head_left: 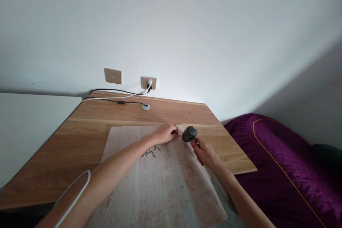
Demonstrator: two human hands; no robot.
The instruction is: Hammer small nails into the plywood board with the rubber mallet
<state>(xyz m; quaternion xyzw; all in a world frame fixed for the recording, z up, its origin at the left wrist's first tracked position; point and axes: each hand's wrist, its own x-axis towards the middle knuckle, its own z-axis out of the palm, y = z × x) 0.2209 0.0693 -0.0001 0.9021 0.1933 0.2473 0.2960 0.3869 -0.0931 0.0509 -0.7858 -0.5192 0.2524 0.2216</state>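
Note:
My right hand (206,152) is wrapped round the handle of a mallet (189,134) with a dark, rounded head. The mallet's head is raised by the far right corner of a pale wooden board (149,185). Close to that corner, my left hand (167,133) rests on the board with its fingers curled together; what they pinch, if anything, is hidden. Several metal nails or screws (151,152) lie loose on the board beside my left forearm. A few small dark dots, holes or heads, show in a row near the board's far edge.
Under the board is a wooden desk (229,149). Black and white cables run along its back to a wall socket (153,83) and a cable grommet (145,107). A white panel (37,128) stands at the left; purple bedding (245,131) lies to the right.

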